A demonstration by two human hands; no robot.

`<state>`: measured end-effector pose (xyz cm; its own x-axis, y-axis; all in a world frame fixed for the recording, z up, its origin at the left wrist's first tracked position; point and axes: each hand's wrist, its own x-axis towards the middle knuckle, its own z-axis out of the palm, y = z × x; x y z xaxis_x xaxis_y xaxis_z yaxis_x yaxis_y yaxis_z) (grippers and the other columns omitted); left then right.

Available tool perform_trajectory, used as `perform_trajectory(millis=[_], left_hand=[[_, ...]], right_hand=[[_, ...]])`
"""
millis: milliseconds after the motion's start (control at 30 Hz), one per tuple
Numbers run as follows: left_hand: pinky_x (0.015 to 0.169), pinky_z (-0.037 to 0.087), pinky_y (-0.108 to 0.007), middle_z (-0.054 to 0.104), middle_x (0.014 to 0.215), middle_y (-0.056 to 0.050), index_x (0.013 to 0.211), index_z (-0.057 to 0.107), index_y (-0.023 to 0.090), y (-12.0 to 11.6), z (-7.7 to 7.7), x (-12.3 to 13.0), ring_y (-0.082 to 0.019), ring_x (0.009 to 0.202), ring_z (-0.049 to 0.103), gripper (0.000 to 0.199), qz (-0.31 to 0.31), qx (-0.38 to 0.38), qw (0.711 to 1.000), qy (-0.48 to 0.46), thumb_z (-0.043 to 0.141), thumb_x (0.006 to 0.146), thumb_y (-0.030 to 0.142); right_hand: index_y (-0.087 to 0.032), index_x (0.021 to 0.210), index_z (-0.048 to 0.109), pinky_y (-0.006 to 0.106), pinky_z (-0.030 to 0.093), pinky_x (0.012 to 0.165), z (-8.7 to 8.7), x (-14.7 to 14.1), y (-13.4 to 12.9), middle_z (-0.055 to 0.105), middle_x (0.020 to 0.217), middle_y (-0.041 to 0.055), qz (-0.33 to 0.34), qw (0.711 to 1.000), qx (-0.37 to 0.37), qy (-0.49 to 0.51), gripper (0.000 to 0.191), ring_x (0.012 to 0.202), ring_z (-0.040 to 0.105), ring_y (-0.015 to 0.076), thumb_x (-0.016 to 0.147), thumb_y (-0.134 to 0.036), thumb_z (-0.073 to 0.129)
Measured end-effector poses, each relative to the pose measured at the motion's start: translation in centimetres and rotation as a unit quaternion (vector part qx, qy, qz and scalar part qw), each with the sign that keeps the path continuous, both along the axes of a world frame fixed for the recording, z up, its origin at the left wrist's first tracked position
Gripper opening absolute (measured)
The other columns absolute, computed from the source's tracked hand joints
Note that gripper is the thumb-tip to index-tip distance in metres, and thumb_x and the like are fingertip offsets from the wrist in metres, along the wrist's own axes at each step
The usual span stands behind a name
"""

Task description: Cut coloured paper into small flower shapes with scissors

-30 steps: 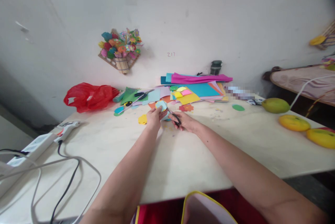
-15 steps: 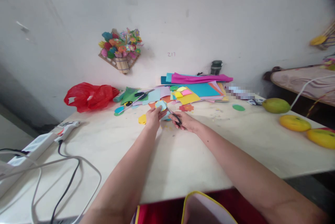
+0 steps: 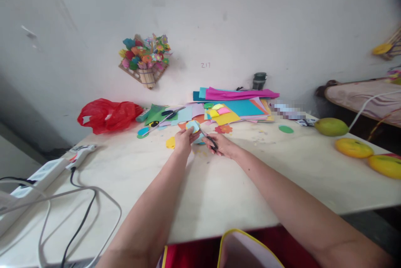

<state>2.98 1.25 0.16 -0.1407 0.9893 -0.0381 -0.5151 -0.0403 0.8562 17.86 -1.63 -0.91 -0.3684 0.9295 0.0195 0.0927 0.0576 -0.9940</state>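
My left hand (image 3: pixel 184 139) pinches a small rounded piece of paper (image 3: pixel 192 126), light blue with a yellow edge. In my right hand (image 3: pixel 222 146) is a pair of scissors (image 3: pixel 214 143) with black handles, its blades pointing at the paper's right edge. Whether the blades touch the paper is too small to tell. Below the hands a blue piece (image 3: pixel 199 139) shows in part. Left of my left hand lies a yellow paper cutout (image 3: pixel 170 142), and a red-orange paper flower (image 3: pixel 223 129) rests beyond my right hand.
Coloured sheets (image 3: pixel 247 108) are stacked by the wall. A red plastic bag (image 3: pixel 108 116) and a second pair of scissors (image 3: pixel 171 113) lie at the back left. Power strips (image 3: pixel 40 176) with cables occupy the left side; several mangoes (image 3: pixel 354 147) sit at the right edge.
Almost nothing differs. The whole view has shifted very slightly, while both hands keep the paper and the scissors in about the same position.
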Motion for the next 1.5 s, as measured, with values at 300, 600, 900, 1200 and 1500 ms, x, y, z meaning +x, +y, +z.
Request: perform_trajectory(millis=[300, 600, 900, 1200, 1500], left_hand=[[0.061, 0.055, -0.027, 0.066, 0.069, -0.008, 0.075, 0.057, 0.010, -0.5, 0.5, 0.2, -0.021, 0.064, 0.069, 0.007, 0.009, -0.023, 1.000, 0.006, 0.062, 0.071, 0.007], [0.059, 0.054, -0.025, 0.066, 0.068, -0.008, 0.075, 0.056, 0.010, -0.5, 0.6, 0.1, -0.020, 0.062, 0.068, 0.014, 0.005, -0.030, 1.000, 0.000, 0.067, 0.066, 0.008], [0.058, 0.054, -0.025, 0.067, 0.071, -0.009, 0.075, 0.057, 0.010, -0.5, 0.5, 0.1, -0.020, 0.064, 0.068, 0.012, 0.003, -0.023, 1.000, 0.002, 0.065, 0.067, 0.008], [0.055, 0.053, -0.025, 0.067, 0.070, -0.009, 0.075, 0.058, 0.010, -0.4, 0.5, 0.0, -0.021, 0.063, 0.068, 0.010, -0.015, -0.007, 1.000, 0.011, 0.064, 0.067, 0.009], [0.058, 0.053, -0.025, 0.068, 0.072, -0.008, 0.077, 0.061, 0.010, 0.1, 0.2, -0.9, -0.021, 0.067, 0.069, 0.016, -0.021, 0.016, 0.999, 0.027, 0.069, 0.063, 0.013]], right_hand=[[-0.017, 0.080, 0.053, 0.015, 0.023, 0.023, -0.4, 0.0, 0.3, 0.046, 0.052, -0.0066, 0.006, 1.000, 0.007, 0.004, 0.030, 0.035, 0.043, 0.0049, 0.075, -0.045, 0.060], [-0.017, 0.078, 0.053, 0.015, 0.025, 0.023, -0.4, 0.1, 0.2, 0.048, 0.051, -0.0067, 0.014, 1.000, 0.008, 0.009, 0.027, 0.034, 0.044, 0.0053, 0.077, -0.043, 0.059], [-0.016, 0.079, 0.053, 0.014, 0.026, 0.023, -0.3, 0.1, 0.0, 0.049, 0.053, -0.0057, 0.024, 0.999, 0.002, 0.023, 0.026, 0.035, 0.045, 0.0051, 0.079, -0.042, 0.058], [-0.016, 0.087, 0.055, 0.015, 0.031, 0.025, 0.6, 0.5, -0.5, 0.052, 0.057, -0.0039, 0.037, 0.999, -0.025, 0.027, 0.033, 0.038, 0.049, 0.0069, 0.078, -0.047, 0.059], [-0.013, 0.086, 0.057, 0.016, 0.029, 0.027, 2.3, 4.6, 0.3, 0.056, 0.053, -0.0024, 0.135, 0.988, -0.002, -0.077, 0.034, 0.038, 0.052, 0.0083, 0.078, -0.046, 0.057]])
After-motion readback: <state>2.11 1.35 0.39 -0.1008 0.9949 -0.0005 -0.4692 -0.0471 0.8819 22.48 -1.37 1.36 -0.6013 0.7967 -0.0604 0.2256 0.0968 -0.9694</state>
